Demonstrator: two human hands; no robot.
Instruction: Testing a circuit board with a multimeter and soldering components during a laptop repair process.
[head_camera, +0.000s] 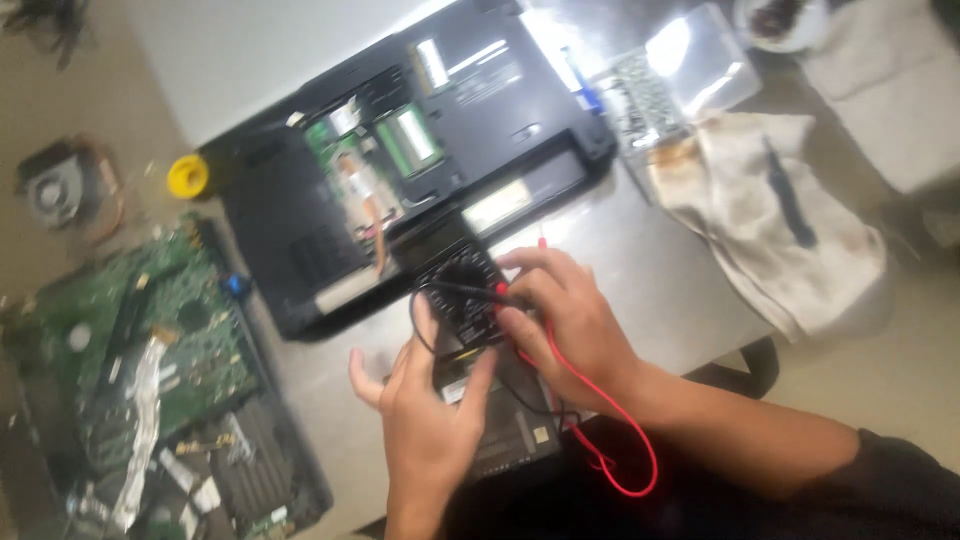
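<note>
Both hands meet at a black multimeter (462, 290). Left hand (425, 415) spreads open against its edge; right hand (565, 320) curls around its matte plastic body, glossy red lead (600, 400) looping beneath.

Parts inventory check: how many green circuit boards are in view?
2. One large loose green circuit board lies at the left of the table; another shows inside the opened laptop, top centre. More may sit hidden under the laptop's covers.

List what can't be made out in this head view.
- Black handheld multimeter: dial and screen, blurred and partly covered by the right hand and left hand.
- Red test lead: its tip, hidden under the right hand.
- Green circuit board: small parts, motion blur; left edge cuts it off.
- Open black laptop underside: labels, blur and glare.
</note>
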